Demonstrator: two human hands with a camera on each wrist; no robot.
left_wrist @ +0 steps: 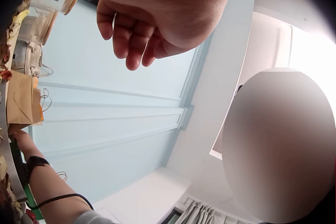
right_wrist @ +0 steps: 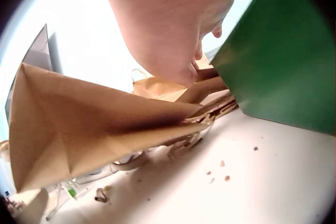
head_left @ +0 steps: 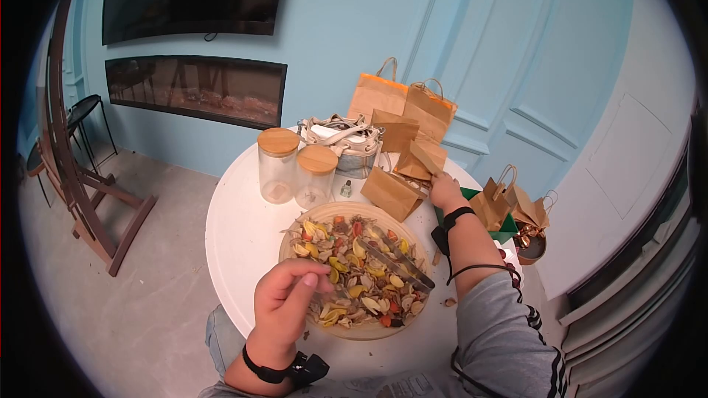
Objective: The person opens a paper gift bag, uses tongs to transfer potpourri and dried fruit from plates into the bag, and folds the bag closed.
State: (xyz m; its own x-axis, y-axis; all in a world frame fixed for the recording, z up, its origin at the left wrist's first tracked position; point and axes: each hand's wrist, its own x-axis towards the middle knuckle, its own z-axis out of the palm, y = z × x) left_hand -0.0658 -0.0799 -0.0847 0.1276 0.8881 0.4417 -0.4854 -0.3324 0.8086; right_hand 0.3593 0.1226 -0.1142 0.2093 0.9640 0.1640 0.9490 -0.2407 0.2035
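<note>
Right hand point(head_left: 447, 193) in among the brown paper bags point(head_left: 393, 193), near the desk's point(head_left: 237, 214) right edge, hemmed by the green container point(right_wrist: 286, 61); fingertips buried, grip impossible to tell! Left hand point(head_left: 285, 301), fingers loosely bent, nothing held, masks the tray's point(head_left: 365, 335) left rim.

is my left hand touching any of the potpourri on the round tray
Apart. The left wrist view shows it: your left hand hangs in the air, and pale blue wall shows between it and the potpourri at that picture's left edge.
</note>
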